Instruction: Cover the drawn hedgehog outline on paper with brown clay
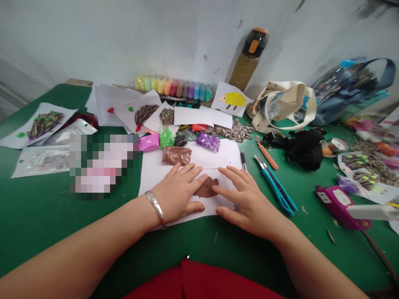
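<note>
A flattened patch of brown modelling clay (206, 189) lies on a white sheet of paper (229, 153), over a drawn outline that shows beside it. My left hand (177, 193), with a silver bracelet at the wrist, rests spread on the sheet, its index fingertip touching the clay's left part. From the other side my right hand (241, 195) lies with fingers apart, a fingertip at the clay's right edge. Behind the hands sit a brown clay packet (176, 155) and a purple clay packet (208, 141). A black pen (243, 159) lies right of the sheet.
On the green table (199, 249), a blue utility knife (277, 185) and an orange-handled tool (267, 153) lie to the right. Sunflower seeds (235, 131) are heaped behind. A bottle (249, 58), a cream bag (285, 106) and a magenta glue gun (343, 206) stand around.
</note>
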The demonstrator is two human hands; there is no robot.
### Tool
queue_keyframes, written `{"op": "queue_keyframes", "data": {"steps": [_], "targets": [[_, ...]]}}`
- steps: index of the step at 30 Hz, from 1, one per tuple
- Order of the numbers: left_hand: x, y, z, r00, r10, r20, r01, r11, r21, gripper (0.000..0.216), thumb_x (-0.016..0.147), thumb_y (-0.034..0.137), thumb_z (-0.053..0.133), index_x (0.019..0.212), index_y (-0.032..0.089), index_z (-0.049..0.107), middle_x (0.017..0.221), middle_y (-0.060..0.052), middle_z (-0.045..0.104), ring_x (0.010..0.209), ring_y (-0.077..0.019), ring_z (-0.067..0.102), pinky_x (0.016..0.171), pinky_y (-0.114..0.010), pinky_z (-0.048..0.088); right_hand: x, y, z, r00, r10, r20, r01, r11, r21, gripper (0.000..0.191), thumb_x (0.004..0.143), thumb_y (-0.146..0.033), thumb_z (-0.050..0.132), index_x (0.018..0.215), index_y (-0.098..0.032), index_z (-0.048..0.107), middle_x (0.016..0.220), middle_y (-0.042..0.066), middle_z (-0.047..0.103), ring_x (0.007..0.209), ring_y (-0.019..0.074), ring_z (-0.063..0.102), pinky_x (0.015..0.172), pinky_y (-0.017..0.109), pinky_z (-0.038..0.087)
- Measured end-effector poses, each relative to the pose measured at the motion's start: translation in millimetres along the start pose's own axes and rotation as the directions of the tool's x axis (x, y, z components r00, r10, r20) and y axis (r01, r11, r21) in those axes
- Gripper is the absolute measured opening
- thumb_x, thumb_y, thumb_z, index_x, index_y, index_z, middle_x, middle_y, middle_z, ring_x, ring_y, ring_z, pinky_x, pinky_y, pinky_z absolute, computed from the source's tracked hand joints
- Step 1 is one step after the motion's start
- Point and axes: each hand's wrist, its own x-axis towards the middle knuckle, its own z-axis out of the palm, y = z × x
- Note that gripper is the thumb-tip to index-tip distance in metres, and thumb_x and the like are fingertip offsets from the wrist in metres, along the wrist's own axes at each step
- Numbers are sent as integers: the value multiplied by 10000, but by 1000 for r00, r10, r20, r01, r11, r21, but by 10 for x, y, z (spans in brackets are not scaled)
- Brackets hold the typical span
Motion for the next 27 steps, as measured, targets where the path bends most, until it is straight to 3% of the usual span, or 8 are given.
{"op": "queue_keyframes", "data": {"steps": [14,21,27], "targets": [[9,2,-11,1000,-4,15,4,1000,-23,757,862,561,536,1462,151,322,1522,-136,345,1399,-335,275,1114,-537,199,8,-32,-17,999,-33,20,33,999,7,378,866,-468,579,1207,-316,641,1512,69,363,1411,346,243,1095,639,227],[17,10,-2,1000,-14,14,14,1000,-15,781,860,572,528,1465,134,302,1521,-156,340,1408,-330,260,1124,-517,175,125,-104,-26,997,-20,80,31,991,-133,508,876,-554,513,1309,-293,565,1540,111,315,1410,379,236,1096,669,166],[17,15,-9,1000,1,-1,-1,1000,3,750,885,590,481,1447,117,331,1507,-159,364,1390,-336,292,1108,-521,207,255,-144,-3,997,-15,69,30,977,-213,496,907,-562,448,1300,-290,581,1536,96,331,1401,381,256,1100,670,149]]}}
